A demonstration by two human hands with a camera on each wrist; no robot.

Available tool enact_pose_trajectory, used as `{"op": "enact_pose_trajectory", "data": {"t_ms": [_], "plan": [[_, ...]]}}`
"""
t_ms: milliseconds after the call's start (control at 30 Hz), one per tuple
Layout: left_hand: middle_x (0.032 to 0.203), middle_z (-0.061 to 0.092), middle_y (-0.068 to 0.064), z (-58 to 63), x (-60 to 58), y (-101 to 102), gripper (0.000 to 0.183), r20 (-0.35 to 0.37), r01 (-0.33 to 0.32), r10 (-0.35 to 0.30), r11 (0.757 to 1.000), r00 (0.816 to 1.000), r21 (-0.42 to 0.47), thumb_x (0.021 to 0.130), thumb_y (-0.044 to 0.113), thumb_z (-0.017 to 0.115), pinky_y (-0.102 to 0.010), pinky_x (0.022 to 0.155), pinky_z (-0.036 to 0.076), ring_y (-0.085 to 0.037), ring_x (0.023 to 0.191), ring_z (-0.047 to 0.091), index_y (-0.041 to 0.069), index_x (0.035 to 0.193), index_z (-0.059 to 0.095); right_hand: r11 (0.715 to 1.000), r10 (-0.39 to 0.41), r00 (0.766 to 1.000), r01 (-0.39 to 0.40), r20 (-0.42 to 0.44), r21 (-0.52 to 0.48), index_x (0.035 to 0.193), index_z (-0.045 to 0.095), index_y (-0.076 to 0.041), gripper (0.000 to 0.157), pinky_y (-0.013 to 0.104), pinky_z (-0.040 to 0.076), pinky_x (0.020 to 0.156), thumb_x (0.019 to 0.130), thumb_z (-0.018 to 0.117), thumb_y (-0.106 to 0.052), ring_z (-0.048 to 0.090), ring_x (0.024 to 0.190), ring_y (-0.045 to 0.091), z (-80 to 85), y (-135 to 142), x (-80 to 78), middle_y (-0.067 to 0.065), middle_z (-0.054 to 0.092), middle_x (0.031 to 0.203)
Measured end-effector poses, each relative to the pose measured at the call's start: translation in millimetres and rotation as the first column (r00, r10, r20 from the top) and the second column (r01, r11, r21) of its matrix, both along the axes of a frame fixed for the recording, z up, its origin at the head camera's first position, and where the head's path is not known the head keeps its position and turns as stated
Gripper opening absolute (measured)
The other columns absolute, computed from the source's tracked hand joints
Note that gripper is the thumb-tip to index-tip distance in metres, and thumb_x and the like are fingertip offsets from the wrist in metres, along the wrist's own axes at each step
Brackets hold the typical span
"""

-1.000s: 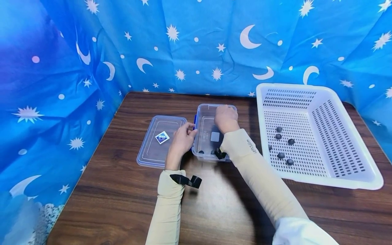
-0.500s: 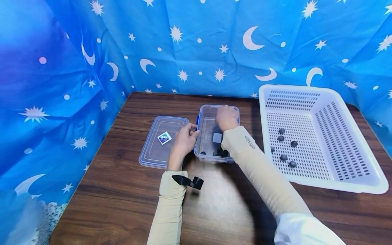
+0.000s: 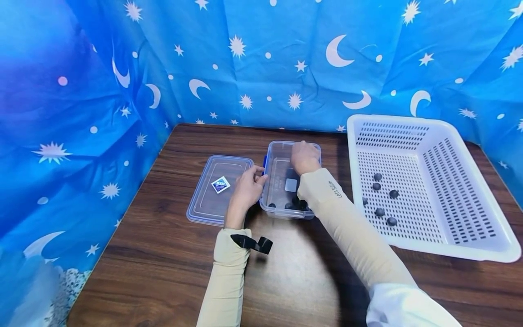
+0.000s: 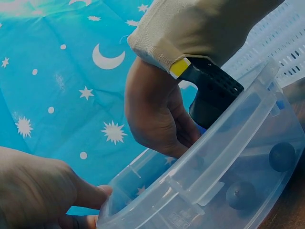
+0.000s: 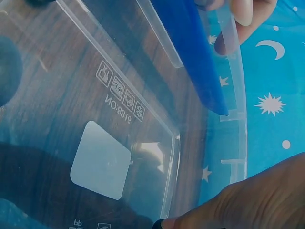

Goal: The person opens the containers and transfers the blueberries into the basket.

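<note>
A clear plastic container (image 3: 279,214) with a blue side clip (image 5: 190,52) stands lidless near the table's middle. At its left wall my left hand (image 3: 246,187) pinches the rim between thumb and fingers. My right hand (image 3: 305,157) reaches down inside at the far right corner, fingers curled downward. In the right wrist view its fingertips pinch a small dark ball (image 5: 158,224), mostly cut off by the frame edge. Several dark balls lie on the container's near side, such as this dark ball (image 4: 240,194) in the left wrist view.
The clear lid (image 3: 200,200) with a blue-and-white sticker lies flat left of the container, beside my left hand. A white slotted basket (image 3: 453,250) on the right holds several dark balls (image 3: 394,194). A blue star-printed cloth (image 3: 269,68) hangs behind the table.
The head view has shifted slightly, moving the whole scene right and down. Both hands keep nearly the same places at the container, the right one still inside it.
</note>
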State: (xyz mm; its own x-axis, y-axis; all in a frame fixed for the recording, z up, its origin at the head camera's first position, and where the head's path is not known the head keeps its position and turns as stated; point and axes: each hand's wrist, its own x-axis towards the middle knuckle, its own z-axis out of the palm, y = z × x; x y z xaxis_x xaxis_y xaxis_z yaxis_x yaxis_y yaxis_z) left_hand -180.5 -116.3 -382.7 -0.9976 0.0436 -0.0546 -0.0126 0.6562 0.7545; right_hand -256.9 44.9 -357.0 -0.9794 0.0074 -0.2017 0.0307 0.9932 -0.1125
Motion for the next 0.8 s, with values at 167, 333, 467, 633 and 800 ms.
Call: {"op": "enact_pose_trajectory", "data": {"t_ms": [167, 333, 467, 633, 800], "plan": [[0.088, 0.062, -0.006, 0.0, 0.4, 2, 0.029, -0.003, 0.006, -0.006, 1.000, 1.000, -0.004, 0.097, 0.023, 0.056, -0.035, 0.073, 0.046, -0.021, 0.078, 0.057, 0.010, 0.123, 0.061, 1.000, 0.024, 1.000, -0.024, -0.011, -0.005, 0.114, 0.065, 0.001, 0.030, 0.048, 0.056, 0.074, 0.097, 0.041, -0.007, 0.066, 0.095, 0.036, 2.1, 1, 2.5, 0.022, 0.066, 0.111], [0.088, 0.063, -0.006, 0.6, 0.7, 2, 0.028, -0.003, 0.003, -0.003, 1.000, 1.000, 0.003, 0.097, 0.022, 0.056, -0.034, 0.072, 0.047, -0.021, 0.076, 0.059, 0.010, 0.122, 0.061, 0.997, 0.065, 0.995, -0.069, -0.075, -0.040, 0.110, 0.065, 0.002, 0.027, 0.048, 0.056, 0.072, 0.095, 0.045, -0.006, 0.067, 0.092, 0.035, 6.5, 2, 4.9, 0.021, 0.067, 0.107], [0.087, 0.064, -0.007, 0.5, 1.0, 2, 0.028, 0.003, 0.007, -0.007, 1.000, 1.000, 0.007, 0.098, 0.023, 0.055, -0.033, 0.070, 0.047, -0.020, 0.071, 0.060, 0.010, 0.122, 0.061, 0.994, 0.088, 0.993, -0.092, -0.073, -0.063, 0.112, 0.063, 0.002, 0.025, 0.047, 0.055, 0.076, 0.095, 0.047, -0.006, 0.066, 0.093, 0.034, 17.5, 3, 9.5, 0.021, 0.066, 0.107], [0.088, 0.063, -0.007, 1.4, 0.6, 1, 0.029, 0.009, 0.009, -0.009, 1.000, 1.000, 0.005, 0.098, 0.023, 0.054, -0.036, 0.073, 0.048, -0.022, 0.077, 0.059, 0.009, 0.123, 0.060, 0.987, 0.104, 0.993, -0.111, -0.061, -0.119, 0.111, 0.064, 0.003, 0.023, 0.042, 0.054, 0.078, 0.095, 0.049, -0.004, 0.065, 0.088, 0.030, 39.3, 7, 19.8, 0.019, 0.066, 0.103], [0.092, 0.063, -0.008, 0.6, 0.1, -1, 0.030, 0.010, 0.006, -0.006, 1.000, 1.000, 0.000, 0.098, 0.023, 0.054, -0.038, 0.076, 0.047, -0.023, 0.082, 0.058, 0.010, 0.124, 0.060, 0.978, 0.106, 0.992, -0.117, -0.075, -0.171, 0.104, 0.066, 0.002, 0.019, 0.038, 0.049, 0.069, 0.094, 0.052, -0.006, 0.060, 0.078, 0.028, 55.7, 13, 28.4, 0.018, 0.065, 0.094]]}}
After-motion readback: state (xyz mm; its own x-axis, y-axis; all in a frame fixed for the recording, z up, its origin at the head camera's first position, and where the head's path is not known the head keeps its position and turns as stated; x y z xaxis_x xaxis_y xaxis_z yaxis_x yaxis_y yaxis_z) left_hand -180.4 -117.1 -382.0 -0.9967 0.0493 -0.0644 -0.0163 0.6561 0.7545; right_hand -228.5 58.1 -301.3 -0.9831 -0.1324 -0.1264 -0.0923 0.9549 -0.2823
